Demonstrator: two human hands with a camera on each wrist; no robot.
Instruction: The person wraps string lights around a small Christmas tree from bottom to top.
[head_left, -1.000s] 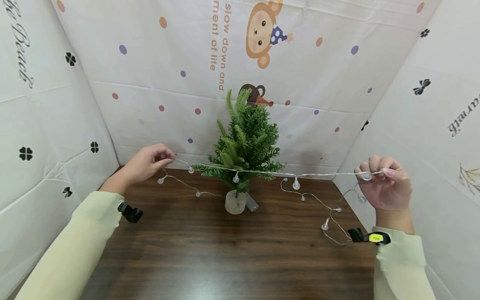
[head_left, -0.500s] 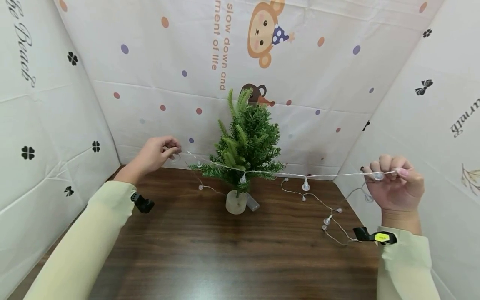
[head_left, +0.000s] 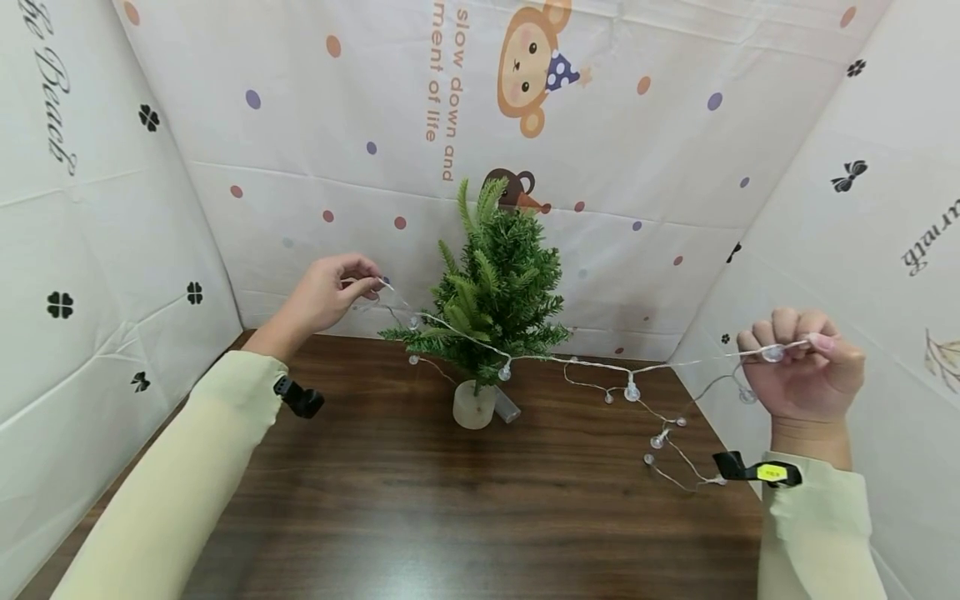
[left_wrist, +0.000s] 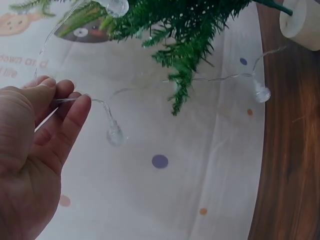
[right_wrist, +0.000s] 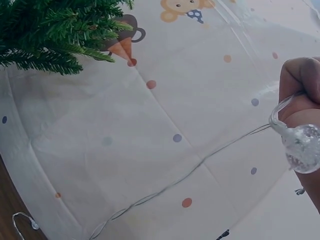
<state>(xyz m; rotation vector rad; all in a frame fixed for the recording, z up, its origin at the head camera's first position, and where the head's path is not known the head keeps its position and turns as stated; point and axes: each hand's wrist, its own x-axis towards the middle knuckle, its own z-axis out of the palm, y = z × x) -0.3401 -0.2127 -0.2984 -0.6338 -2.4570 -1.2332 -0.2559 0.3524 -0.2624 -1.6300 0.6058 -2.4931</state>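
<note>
A string of clear bulb lights [head_left: 632, 387] runs between both hands, sagging in front of a small green Christmas tree [head_left: 498, 292]. My left hand [head_left: 337, 287] pinches the wire between thumb and fingers, left of the tree. In the left wrist view a bulb [left_wrist: 115, 134] dangles beside those fingertips. Far to the right, my right hand [head_left: 802, 367] pinches the wire, palm toward the camera, with one bulb [right_wrist: 303, 147] close to the fingers. More of the string trails from both hands down to the table. The tree stands upright on a pale round base [head_left: 473, 407].
A clear battery box [head_left: 507, 407] lies behind the tree's base. Loose bulbs and wire [head_left: 660, 440] lie on the right part of the brown wooden table [head_left: 450, 517]. White printed cloth [head_left: 315, 142] walls the table at the back and both sides.
My left hand has moved up and right, closer to the tree. My right hand has shifted slightly right. The wire between them has gone from nearly taut to sagging.
</note>
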